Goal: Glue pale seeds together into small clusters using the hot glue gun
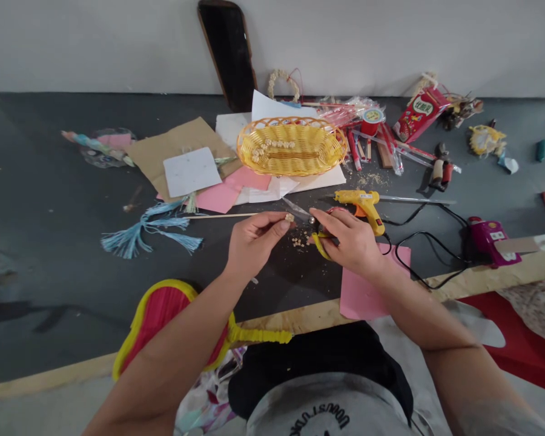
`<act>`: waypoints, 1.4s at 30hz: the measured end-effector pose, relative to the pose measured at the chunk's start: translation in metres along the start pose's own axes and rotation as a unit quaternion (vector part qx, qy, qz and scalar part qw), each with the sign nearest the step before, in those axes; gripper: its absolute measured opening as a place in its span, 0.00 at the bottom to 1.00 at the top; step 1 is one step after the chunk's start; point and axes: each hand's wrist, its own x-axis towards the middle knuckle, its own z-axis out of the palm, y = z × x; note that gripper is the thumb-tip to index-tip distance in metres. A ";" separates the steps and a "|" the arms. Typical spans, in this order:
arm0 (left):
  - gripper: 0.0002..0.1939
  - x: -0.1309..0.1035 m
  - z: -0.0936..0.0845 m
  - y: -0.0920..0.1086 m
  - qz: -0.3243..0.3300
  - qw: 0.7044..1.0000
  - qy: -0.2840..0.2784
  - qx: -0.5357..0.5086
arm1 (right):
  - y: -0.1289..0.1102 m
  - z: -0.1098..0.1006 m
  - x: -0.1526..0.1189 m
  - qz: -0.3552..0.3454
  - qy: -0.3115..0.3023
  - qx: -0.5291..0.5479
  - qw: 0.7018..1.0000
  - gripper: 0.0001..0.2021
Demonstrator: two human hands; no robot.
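My left hand (260, 242) pinches a small cream-coloured piece (289, 217) between thumb and fingertips. Just to its right, my right hand (347, 237) is closed round the yellow-handled scissors (320, 242), whose blades point up and left, close to the piece. Tiny tan bits (300, 240) lie on the dark table below the blades. A thin pale stick (222, 216) runs leftward from behind my left hand. Above both hands sits a yellow woven basket (295, 171) with a row of small cream pieces (277, 145) inside.
A yellow glue gun (363, 206) lies right of the scissors, its cord leading to a purple power block (488, 242). Pink paper (356, 290) is under my right forearm. Blue tassels (134, 233), a phone (231, 54), pliers (441, 169) and a red carton (421, 113) lie around.
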 end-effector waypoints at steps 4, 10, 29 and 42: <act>0.13 0.000 0.001 0.002 -0.003 1.000 -0.001 -0.001 | -0.002 -0.009 0.004 0.021 0.034 0.053 0.998 0.26; 0.13 0.001 0.000 0.000 -0.012 1.000 -0.017 -0.016 | 0.020 -0.053 0.012 0.132 0.046 -0.021 0.990 0.25; 0.10 0.004 0.003 0.003 -0.118 0.981 -0.101 -0.119 | 0.053 -0.072 0.027 0.069 -0.001 -0.118 0.991 0.13; 0.16 0.001 0.001 0.008 -0.089 0.984 -0.150 -0.031 | -0.013 0.002 0.021 0.013 0.008 0.271 0.962 0.05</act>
